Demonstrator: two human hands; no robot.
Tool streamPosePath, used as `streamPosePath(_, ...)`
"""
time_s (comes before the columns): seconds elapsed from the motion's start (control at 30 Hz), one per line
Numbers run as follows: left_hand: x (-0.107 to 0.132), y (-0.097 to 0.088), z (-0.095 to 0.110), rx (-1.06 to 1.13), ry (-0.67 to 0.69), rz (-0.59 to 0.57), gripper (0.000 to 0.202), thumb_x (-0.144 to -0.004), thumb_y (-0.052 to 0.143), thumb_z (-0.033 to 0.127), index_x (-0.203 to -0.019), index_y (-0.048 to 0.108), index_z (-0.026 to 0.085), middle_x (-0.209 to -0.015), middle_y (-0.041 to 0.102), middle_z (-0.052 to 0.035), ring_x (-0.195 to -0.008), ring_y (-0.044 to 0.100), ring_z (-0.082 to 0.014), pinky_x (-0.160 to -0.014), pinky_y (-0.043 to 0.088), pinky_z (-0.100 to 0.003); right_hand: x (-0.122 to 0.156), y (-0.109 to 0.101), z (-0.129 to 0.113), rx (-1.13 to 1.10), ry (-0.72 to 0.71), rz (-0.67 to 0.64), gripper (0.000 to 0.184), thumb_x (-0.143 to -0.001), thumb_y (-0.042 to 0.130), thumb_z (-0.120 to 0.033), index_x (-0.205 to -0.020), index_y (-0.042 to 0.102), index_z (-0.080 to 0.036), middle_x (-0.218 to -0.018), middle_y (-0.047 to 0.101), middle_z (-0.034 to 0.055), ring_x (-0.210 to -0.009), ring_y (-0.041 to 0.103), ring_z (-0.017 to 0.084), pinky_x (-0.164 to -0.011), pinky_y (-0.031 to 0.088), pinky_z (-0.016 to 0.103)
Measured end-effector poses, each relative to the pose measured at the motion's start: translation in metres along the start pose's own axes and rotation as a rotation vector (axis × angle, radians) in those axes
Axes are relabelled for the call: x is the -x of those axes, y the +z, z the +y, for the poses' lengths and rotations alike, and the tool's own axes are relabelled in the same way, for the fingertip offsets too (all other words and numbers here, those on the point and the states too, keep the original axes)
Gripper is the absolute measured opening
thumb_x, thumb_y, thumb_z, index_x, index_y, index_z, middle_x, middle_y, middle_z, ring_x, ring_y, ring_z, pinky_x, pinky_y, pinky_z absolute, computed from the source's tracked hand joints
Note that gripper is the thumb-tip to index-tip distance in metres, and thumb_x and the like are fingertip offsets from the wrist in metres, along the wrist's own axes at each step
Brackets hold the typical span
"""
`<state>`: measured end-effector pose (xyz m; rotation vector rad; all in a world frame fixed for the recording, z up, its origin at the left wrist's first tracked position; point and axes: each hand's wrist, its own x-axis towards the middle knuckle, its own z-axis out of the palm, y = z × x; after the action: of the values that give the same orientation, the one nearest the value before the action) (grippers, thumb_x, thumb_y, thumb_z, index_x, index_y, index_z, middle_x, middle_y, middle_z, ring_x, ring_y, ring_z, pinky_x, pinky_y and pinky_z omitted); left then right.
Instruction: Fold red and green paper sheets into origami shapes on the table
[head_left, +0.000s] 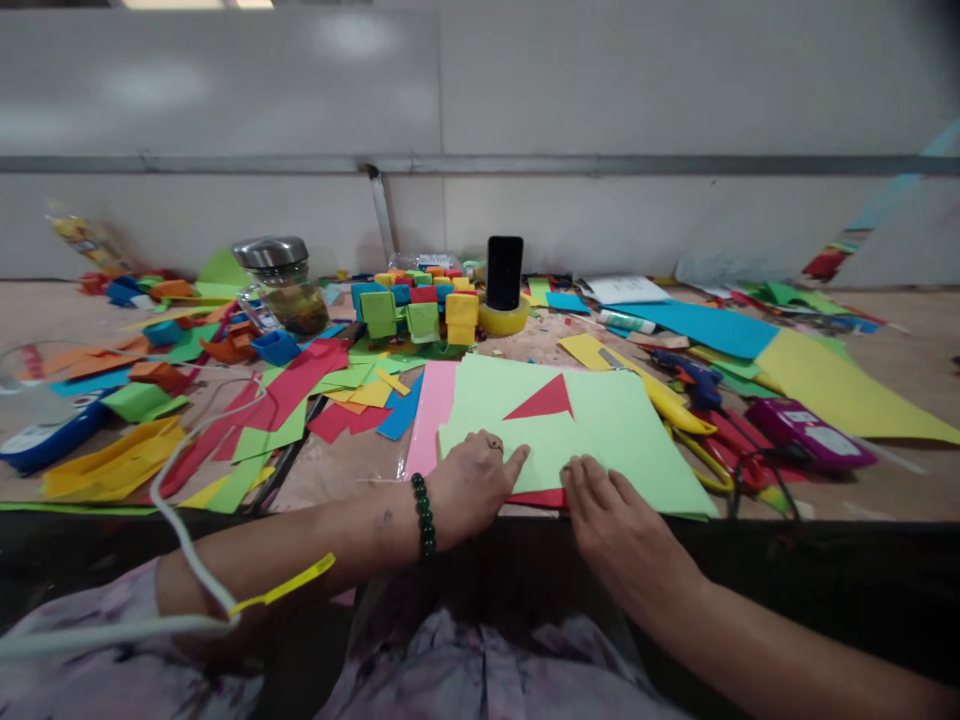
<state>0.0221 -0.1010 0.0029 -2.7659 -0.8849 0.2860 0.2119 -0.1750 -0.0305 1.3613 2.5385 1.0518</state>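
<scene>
A light green paper sheet [607, 425] lies at the table's front edge, with a small red paper triangle [544, 400] on top of it. My left hand [472, 485], with a green bead bracelet at the wrist, rests on the sheet's near left corner, fingers curled and the index finger stretched onto the paper. My right hand [611, 525] lies flat on the sheet's near edge, fingers extended and pressing the paper. A red sheet [540, 497] peeks out from under the green one between my hands. A pink sheet [431, 415] lies under its left side.
Coloured paper scraps [247, 420] cover the left of the table. A jar [281, 285], folded paper cubes [420, 305] and a phone [504, 272] standing in a tape roll are behind. Yellow scissors [686, 420], a glue stick [626, 322], a glue gun [694, 375] and large sheets [825, 385] lie right.
</scene>
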Motion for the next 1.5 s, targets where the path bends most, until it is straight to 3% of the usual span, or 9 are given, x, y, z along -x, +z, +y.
streamPosePath(0.33, 0.0, 0.001, -0.003, 0.025, 0.043, 0.028, 0.057, -0.086, 0.045, 0.009, -0.143, 0.039, 0.009, -0.097, 0.063, -0.0206, -0.087, 0.062, -0.0262, -0.064, 0.047, -0.031, 0.016, -0.02, 0.049, -0.119, 0.203, -0.088, 0.034, -0.074, 0.047, 0.002, -0.096, 0.072, -0.007, -0.094, 0.073, 0.0173, -0.085, 0.066, 0.03, -0.071, 0.054, 0.04)
streamPosePath(0.43, -0.001, 0.0, -0.006, 0.057, 0.046, 0.048, 0.052, -0.087, 0.046, 0.011, -0.139, 0.043, 0.008, -0.095, 0.064, -0.0196, -0.086, 0.063, -0.0256, -0.064, 0.046, -0.031, -0.001, -0.02, 0.043, -0.289, 0.068, 0.055, 0.044, -0.075, 0.047, 0.002, -0.113, 0.067, -0.009, -0.115, 0.069, 0.0134, -0.102, 0.062, 0.025, -0.085, 0.051, 0.035)
streamPosePath(0.5, 0.0, -0.001, -0.008, 0.102, 0.015, 0.06, 0.045, -0.089, 0.046, 0.014, -0.134, 0.048, 0.011, -0.093, 0.066, -0.0171, -0.083, 0.064, -0.0249, -0.066, 0.046, -0.032, -0.009, -0.012, 0.034, -0.38, -0.017, 0.012, 0.041, -0.074, 0.049, 0.002, -0.108, 0.069, -0.01, -0.11, 0.07, 0.0114, -0.094, 0.064, 0.022, -0.08, 0.052, 0.03)
streamPosePath(0.6, 0.004, -0.001, -0.002, 0.15, -0.087, 0.165, 0.045, -0.095, 0.044, 0.039, -0.132, 0.051, 0.013, -0.105, 0.065, -0.0186, -0.095, 0.062, -0.0292, -0.08, 0.046, -0.042, -0.013, -0.003, 0.022, -0.397, -0.01, -0.088, 0.037, -0.072, 0.051, 0.002, -0.104, 0.069, -0.008, -0.1, 0.07, 0.0126, -0.082, 0.064, 0.021, -0.069, 0.054, 0.03)
streamPosePath(0.7, 0.009, 0.006, 0.015, 0.2, -0.052, 0.284, 0.084, -0.084, 0.035, 0.075, -0.136, 0.047, 0.011, -0.13, 0.055, -0.0228, -0.118, 0.05, -0.0341, -0.101, 0.034, -0.052, -0.011, -0.002, 0.019, -0.38, -0.005, -0.104, 0.033, -0.074, 0.052, 0.002, -0.101, 0.069, -0.008, -0.096, 0.069, 0.0136, -0.08, 0.064, 0.022, -0.068, 0.054, 0.03)
streamPosePath(0.77, 0.014, 0.015, 0.026, 0.231, -0.003, 0.292, 0.093, -0.079, 0.03, 0.081, -0.138, 0.046, 0.01, -0.136, 0.052, -0.0214, -0.124, 0.046, -0.0335, -0.107, 0.028, -0.052, -0.01, -0.004, 0.019, -0.374, 0.002, -0.097, 0.033, -0.074, 0.051, 0.002, -0.099, 0.069, -0.009, -0.095, 0.07, 0.0133, -0.08, 0.065, 0.022, -0.067, 0.055, 0.029)
streamPosePath(1.13, 0.088, 0.053, -0.003, 0.209, -0.137, 0.296, 0.059, -0.092, 0.039, 0.061, -0.14, 0.046, 0.027, -0.145, 0.048, -0.0097, -0.125, 0.046, -0.0296, -0.108, 0.023, -0.049, -0.011, -0.003, 0.023, -0.401, 0.033, -0.066, 0.034, -0.075, 0.05, 0.0, -0.1, 0.07, -0.011, -0.097, 0.071, 0.0112, -0.078, 0.066, 0.02, -0.064, 0.052, 0.03)
streamPosePath(1.33, 0.063, 0.034, -0.01, 0.23, -0.198, 0.409, 0.042, -0.096, 0.042, 0.05, -0.123, 0.057, 0.022, -0.126, 0.061, -0.0093, -0.12, 0.047, -0.0279, -0.105, 0.025, -0.049, -0.033, -0.008, 0.033, -0.405, 0.028, -0.198, 0.018, -0.084, 0.06, -0.013, -0.1, 0.066, -0.018, -0.089, 0.07, 0.0064, -0.079, 0.063, 0.022, -0.057, 0.04, 0.028)
streamPosePath(1.5, 0.033, 0.026, -0.006, 0.224, -0.062, 0.327, 0.025, -0.096, 0.049, 0.038, -0.107, 0.059, 0.019, -0.098, 0.068, -0.0074, -0.093, 0.058, -0.0224, -0.086, 0.039, -0.039, -0.036, -0.008, 0.038, -0.427, -0.045, -0.201, 0.005, -0.088, 0.06, -0.019, -0.086, 0.064, -0.018, -0.081, 0.068, 0.0046, -0.074, 0.061, 0.02, -0.058, 0.035, 0.028)
